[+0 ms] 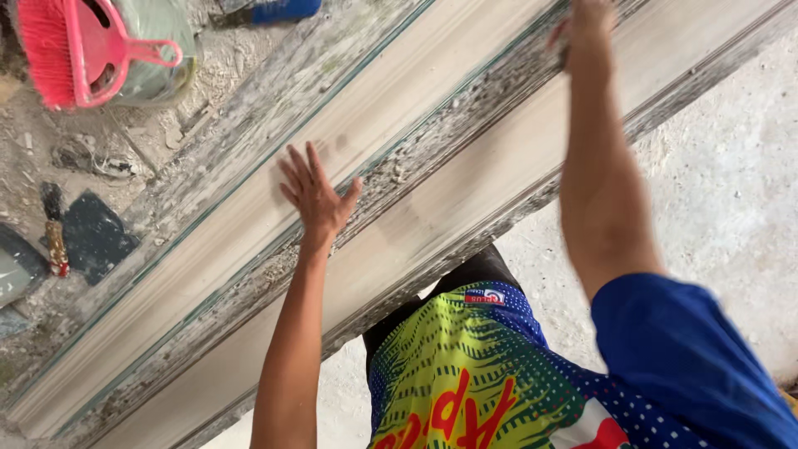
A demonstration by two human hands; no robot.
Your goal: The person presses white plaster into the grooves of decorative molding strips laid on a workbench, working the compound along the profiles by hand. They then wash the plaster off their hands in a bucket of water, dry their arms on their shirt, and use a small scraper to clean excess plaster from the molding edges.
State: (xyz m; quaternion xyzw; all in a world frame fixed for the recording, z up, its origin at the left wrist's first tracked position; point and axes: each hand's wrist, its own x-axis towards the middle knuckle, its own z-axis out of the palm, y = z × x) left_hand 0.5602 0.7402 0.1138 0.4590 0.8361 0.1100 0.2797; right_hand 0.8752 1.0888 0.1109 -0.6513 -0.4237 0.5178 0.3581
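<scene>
Workpiece: the long pale plaster cornice moulding lies diagonally across the bench from lower left to upper right, with a second pale length beside it nearer your body and a crusted grey strip between them.
Left hand: your left hand lies flat with fingers spread, palm down on the moulding's lower edge, just beside the crusted strip; it holds nothing.
Right hand: your right hand is far up the moulding at the top of the view, closed round something small and dark; what it is I cannot tell.
Arm pose: your right arm is stretched nearly straight and away from you; your left forearm runs straight up from your body, wrist level.
Doing it well: keep the left palm pressing evenly so the length cannot slide, and work along the profile's line, not across it; plaster edges likely chip easily.
Surroundings: a pink plastic dustpan and brush rest on a grey-green bucket at upper left, and a wooden-handled scraper lies on the dusty surface at left.
</scene>
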